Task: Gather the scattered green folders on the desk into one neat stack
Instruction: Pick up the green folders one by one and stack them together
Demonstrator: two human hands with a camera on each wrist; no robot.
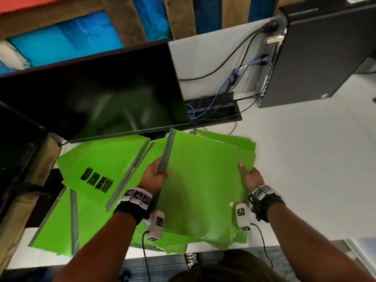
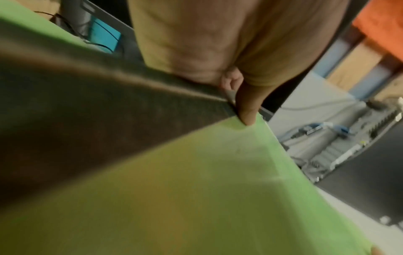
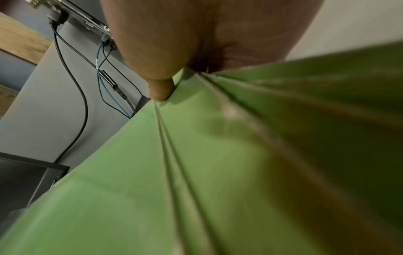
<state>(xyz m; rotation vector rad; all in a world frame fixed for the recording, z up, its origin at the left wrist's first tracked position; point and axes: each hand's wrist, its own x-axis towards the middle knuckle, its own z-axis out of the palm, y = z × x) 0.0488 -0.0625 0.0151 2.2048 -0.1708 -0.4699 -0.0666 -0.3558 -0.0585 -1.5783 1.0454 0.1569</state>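
Both hands hold up a bundle of green folders (image 1: 203, 184) above the white desk (image 1: 315, 159). My left hand (image 1: 155, 176) grips the bundle's grey spine (image 1: 167, 153) on its left side; the thumb presses the top folder (image 2: 218, 181) in the left wrist view. At the bundle's right edge my right hand (image 1: 249, 175) pinches it, thumb on top, with several layered folder edges (image 3: 174, 155) showing in the right wrist view. More green folders lie spread on the desk at the left, one with black scribbles (image 1: 97, 165), another (image 1: 59, 226) nearer the front edge.
A dark monitor (image 1: 97, 96) stands just behind the folders. A black computer tower (image 1: 317, 58) stands at the back right, with cables (image 1: 223, 68) running to a cable tray (image 1: 215, 110). Cardboard boxes (image 1: 40, 159) sit at the far left.
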